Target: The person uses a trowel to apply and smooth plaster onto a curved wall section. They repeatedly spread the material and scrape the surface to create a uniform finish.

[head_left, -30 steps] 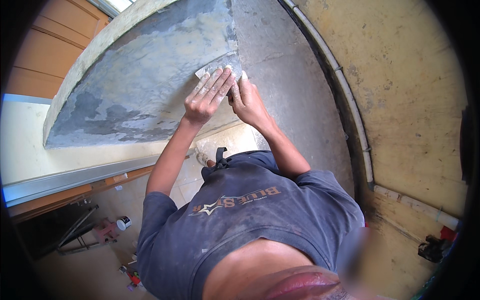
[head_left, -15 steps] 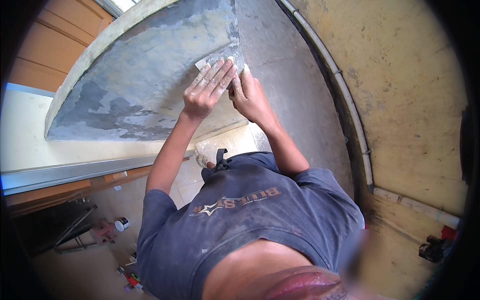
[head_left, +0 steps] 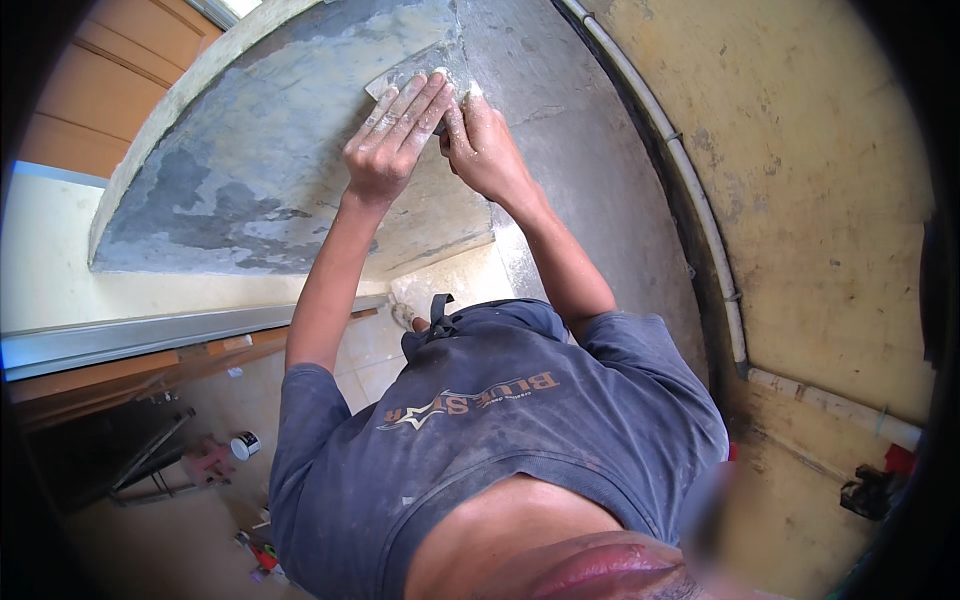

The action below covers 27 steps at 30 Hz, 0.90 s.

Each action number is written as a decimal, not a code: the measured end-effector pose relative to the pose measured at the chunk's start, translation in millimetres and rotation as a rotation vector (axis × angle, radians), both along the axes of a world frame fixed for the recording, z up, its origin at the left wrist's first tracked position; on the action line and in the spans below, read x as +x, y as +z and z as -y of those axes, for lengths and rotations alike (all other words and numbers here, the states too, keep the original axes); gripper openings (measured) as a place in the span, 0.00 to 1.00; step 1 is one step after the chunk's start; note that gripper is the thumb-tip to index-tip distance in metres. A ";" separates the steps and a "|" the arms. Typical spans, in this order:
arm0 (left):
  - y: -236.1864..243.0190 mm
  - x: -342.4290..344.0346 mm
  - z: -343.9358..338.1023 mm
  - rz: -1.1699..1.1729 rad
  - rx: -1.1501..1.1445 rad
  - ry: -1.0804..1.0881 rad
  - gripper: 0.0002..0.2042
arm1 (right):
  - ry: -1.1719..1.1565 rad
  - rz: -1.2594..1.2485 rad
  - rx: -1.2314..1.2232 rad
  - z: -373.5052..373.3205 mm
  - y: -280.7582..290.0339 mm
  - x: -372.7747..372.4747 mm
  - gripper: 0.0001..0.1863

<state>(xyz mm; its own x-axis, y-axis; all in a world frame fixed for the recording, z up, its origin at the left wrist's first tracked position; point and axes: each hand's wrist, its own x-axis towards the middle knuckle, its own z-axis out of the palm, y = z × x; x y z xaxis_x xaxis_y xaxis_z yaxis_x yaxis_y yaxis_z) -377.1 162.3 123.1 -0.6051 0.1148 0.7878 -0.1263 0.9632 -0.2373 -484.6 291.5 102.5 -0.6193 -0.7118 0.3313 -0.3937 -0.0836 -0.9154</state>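
A wide metal putty knife (head_left: 412, 66) lies against a patchy grey-and-white plastered surface (head_left: 230, 170), close to the corner where a plain grey wall (head_left: 580, 190) meets it. My right hand (head_left: 490, 155) is closed round its handle, most of which the hand hides. Flat on the blade rest the stretched fingers of my left hand (head_left: 388, 145), pressing it to the plaster. White putty dust coats the fingers of both hands.
A pale pipe (head_left: 690, 190) runs down the yellowish wall (head_left: 800, 180) to my right. At the left are a brown panelled door (head_left: 120, 80) and a metal ledge (head_left: 170, 340). Below it, a small tub (head_left: 245, 446) stands on the floor. A black bag (head_left: 868, 492) lies lower right.
Both hands have slid the putty knife up and a little to the left along the plaster, beside the corner. The grip is unchanged.
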 end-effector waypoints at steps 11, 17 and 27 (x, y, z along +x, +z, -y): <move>-44.6 7.8 -5.4 0.123 0.048 -0.015 0.21 | 0.023 0.166 0.058 -5.9 -45.1 10.1 0.15; -27.3 3.8 -5.0 0.070 -0.018 -0.042 0.21 | -0.051 0.025 0.020 -1.2 -29.9 8.9 0.16; 19.1 2.9 -7.5 -0.041 -0.019 -0.036 0.21 | 0.056 0.045 0.070 -1.5 22.7 0.4 0.14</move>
<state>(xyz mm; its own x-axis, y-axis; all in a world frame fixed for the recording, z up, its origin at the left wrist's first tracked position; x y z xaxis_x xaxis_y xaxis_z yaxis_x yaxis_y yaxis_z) -374.2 169.8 142.2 -0.5680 0.1510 0.8091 -0.1019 0.9625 -0.2512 -484.2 293.0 125.2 -0.5908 -0.7663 0.2524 -0.3486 -0.0397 -0.9364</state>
